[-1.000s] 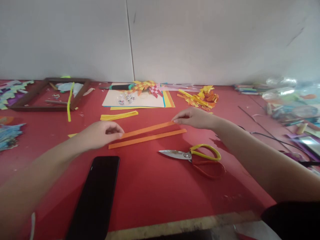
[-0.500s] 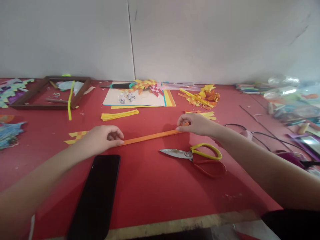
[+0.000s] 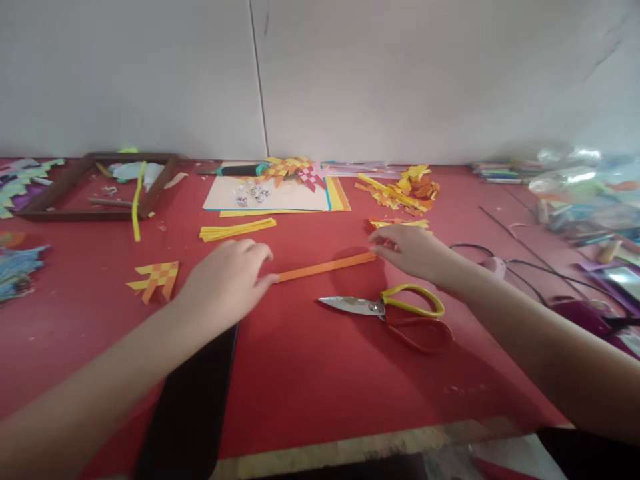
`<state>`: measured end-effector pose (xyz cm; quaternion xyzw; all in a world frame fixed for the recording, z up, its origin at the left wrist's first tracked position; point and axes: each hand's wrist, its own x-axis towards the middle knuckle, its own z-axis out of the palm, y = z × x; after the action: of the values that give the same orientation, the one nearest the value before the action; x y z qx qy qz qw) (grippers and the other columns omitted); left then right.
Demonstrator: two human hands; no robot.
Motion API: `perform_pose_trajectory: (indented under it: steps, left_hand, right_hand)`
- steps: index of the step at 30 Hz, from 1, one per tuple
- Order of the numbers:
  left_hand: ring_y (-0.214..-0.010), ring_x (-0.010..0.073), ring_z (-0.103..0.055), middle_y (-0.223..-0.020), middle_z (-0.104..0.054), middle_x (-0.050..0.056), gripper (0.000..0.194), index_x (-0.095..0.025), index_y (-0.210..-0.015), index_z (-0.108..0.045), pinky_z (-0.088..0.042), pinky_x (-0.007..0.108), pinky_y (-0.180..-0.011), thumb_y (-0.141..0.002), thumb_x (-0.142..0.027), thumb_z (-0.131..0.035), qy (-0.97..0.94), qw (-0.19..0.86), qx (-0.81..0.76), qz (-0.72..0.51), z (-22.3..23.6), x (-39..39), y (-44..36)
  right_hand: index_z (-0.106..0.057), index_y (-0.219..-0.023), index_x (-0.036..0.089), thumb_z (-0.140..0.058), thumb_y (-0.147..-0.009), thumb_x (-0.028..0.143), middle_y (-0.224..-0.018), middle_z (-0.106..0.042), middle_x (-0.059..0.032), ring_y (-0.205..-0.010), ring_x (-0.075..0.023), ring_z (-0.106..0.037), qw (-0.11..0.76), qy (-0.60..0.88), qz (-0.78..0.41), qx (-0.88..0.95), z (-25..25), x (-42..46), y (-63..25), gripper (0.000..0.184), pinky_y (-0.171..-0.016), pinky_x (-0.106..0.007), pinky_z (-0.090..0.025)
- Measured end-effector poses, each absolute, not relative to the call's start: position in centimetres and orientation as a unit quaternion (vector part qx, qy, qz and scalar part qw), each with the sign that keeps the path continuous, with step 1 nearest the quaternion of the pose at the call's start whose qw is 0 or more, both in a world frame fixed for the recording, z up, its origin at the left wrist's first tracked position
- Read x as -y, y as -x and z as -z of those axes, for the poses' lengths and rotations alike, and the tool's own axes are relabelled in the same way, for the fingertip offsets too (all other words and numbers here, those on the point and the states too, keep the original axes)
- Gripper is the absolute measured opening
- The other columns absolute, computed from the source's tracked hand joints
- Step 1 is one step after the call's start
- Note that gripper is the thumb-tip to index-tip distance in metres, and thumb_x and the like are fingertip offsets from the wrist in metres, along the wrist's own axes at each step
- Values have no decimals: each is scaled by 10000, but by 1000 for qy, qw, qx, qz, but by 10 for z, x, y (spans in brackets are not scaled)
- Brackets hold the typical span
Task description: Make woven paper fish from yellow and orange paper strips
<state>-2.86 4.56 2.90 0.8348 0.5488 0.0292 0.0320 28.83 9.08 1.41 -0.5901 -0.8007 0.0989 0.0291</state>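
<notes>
An orange paper strip (image 3: 325, 267) lies slantwise on the red table between my hands. My left hand (image 3: 230, 277) is over its left part, thumb and fingers apart, the thumb tip at the paper; whether it touches cannot be made out. My right hand (image 3: 413, 250) is just beyond the strip's right end with its fingers loosely spread. Scissors (image 3: 377, 308) with one yellow and one red handle lie below the strip. A black phone (image 3: 193, 407) is partly under my left forearm. To the left of that hand lies a woven yellow-and-orange paper fish (image 3: 157, 279).
Yellow strips (image 3: 237, 229) lie behind my left hand. White and coloured sheets (image 3: 295, 200) carry a cutter (image 3: 243, 171) and woven paper pieces. Orange and yellow scraps (image 3: 420, 187) are piled at the back. A brown frame (image 3: 57, 215) stands left; a cable (image 3: 530, 270) runs at right.
My left hand has slid rightward over the strip and opened. The right hand has let go of the strip's right end. The woven fish is now uncovered.
</notes>
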Motion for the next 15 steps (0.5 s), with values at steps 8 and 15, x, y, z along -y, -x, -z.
perform_pose_trajectory:
  steps: [8,15]
  left_hand:
    - [-920,276,-580,-964,-626,107,143,-139,-994,-559,-483,363,-709,-903,-245,-534,-892,-17,-450,-44,-7,-49,-39]
    - [-922,257,-579,-958,-635,85,122,-143,-996,-564,-483,344,-725,-913,-215,-510,-899,54,-425,-88,7,-60,-52]
  right_hand:
    - [-644,-1034,137,-414,-765,22,-974,-739,-88,-886,-208,-674,53,659,-137,738,-10,-85,-281,372,-738,-269,-468]
    - [-653,-954,170,-459,-799,132,-892,-735,-67,-828,-216,-670,85,634,-117,760,-4,-80,-281,251,-712,-280,-459]
